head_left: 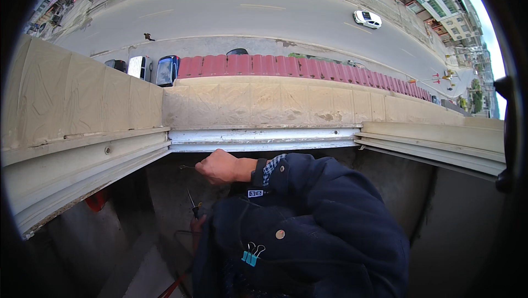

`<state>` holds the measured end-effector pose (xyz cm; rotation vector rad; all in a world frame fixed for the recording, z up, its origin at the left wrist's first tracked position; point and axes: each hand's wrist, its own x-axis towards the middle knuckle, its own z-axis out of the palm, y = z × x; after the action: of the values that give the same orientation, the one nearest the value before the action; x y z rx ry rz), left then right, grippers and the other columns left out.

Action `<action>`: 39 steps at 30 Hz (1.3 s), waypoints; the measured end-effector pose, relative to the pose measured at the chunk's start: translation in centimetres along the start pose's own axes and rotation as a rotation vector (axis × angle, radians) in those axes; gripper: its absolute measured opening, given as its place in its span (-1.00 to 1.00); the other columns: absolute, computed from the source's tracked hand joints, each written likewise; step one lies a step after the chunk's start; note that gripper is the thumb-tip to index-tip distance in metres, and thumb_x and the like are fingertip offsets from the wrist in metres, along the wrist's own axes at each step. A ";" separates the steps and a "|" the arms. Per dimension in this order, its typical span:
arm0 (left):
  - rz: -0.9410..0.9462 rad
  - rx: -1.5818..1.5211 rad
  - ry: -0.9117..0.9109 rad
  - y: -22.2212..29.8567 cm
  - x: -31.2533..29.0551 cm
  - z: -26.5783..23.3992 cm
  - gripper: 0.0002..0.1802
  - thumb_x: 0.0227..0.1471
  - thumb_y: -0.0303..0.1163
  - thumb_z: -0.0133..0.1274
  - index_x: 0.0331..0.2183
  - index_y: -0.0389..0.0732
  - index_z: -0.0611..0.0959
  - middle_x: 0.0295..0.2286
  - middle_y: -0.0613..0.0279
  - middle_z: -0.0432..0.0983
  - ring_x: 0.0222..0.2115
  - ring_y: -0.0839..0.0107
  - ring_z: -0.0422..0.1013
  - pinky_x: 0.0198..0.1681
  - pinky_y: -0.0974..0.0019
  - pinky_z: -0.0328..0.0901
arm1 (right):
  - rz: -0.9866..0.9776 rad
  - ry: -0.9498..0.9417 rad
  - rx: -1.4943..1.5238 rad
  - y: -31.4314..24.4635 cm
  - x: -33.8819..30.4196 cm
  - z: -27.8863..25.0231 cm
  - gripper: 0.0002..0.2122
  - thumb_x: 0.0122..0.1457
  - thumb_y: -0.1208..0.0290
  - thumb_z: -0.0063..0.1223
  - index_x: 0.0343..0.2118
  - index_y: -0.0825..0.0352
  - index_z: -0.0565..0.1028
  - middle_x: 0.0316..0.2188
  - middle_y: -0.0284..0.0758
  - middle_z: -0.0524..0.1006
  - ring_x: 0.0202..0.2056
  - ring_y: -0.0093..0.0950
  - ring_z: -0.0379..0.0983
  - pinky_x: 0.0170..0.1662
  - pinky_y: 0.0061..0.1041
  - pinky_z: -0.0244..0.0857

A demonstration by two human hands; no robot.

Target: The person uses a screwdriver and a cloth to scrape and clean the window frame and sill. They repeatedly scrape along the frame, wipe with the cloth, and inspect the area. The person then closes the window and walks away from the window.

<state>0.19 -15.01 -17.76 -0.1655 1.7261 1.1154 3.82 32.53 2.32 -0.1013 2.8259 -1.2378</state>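
Note:
My right hand (218, 167) reaches leftward across my body, just below the white window track. Its fingers are closed on a small thin metal piece (187, 167) that pokes out to the left; its exact kind is too small to make out. Lower down, beside my jacket, my left hand (197, 225) shows only in part. From it a screwdriver (194, 208) with a dark and yellow handle points upward, its thin shaft toward the right hand. The jacket hides most of the left hand and forearm.
A white metal window track (264, 139) runs across in front, with frame rails (104, 152) angling off at the left. Beyond is a tiled ledge (264, 102), a red roof (247, 67) and a street far below. A teal binder clip (251, 257) hangs on my jacket.

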 end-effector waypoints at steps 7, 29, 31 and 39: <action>-0.090 0.015 0.008 11.6 -5.6 6.1 -0.62 0.10 -0.27 0.27 -0.09 -0.27 0.66 -0.29 0.24 0.65 -0.33 0.40 0.57 -0.18 0.26 0.45 | 0.027 0.201 0.130 0.3 -0.7 -1.5 -0.89 0.18 0.41 0.07 -0.44 0.29 0.45 -0.58 -0.13 0.52 -0.49 -0.02 0.52 -0.46 -0.08 0.38; -0.032 -0.196 -0.138 10.9 -5.0 3.2 -0.56 0.13 -0.49 0.08 0.07 -0.28 0.55 -0.10 0.17 0.59 -0.12 0.30 0.55 -0.02 0.22 0.45 | 0.255 0.246 0.086 -0.8 3.1 0.2 -0.90 0.12 0.43 0.08 -0.39 0.35 0.52 -0.59 -0.02 0.56 -0.49 0.04 0.55 -0.42 -0.04 0.42; -0.051 -0.258 -0.119 13.2 -5.7 3.8 -0.55 0.11 -0.50 0.08 0.07 -0.28 0.54 -0.10 0.16 0.58 -0.12 0.29 0.55 -0.02 0.21 0.45 | 0.181 0.309 0.154 -1.1 1.2 0.4 -0.89 0.13 0.42 0.09 -0.36 0.34 0.51 -0.56 -0.04 0.56 -0.47 0.02 0.56 -0.43 -0.05 0.42; -0.031 -0.346 -0.148 20.6 -7.3 6.3 -0.51 0.05 -0.56 0.07 0.07 -0.31 0.53 -0.11 0.12 0.58 -0.12 0.23 0.55 -0.03 0.17 0.46 | 0.352 0.043 0.078 -1.7 -6.5 2.9 -0.78 0.19 0.42 0.05 -0.13 0.39 0.43 -0.38 -0.05 0.61 -0.33 -0.01 0.59 -0.31 -0.11 0.44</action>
<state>-4.02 -1.57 0.04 -0.3140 1.3873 1.3629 10.59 29.83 1.76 0.4117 2.6665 -1.2741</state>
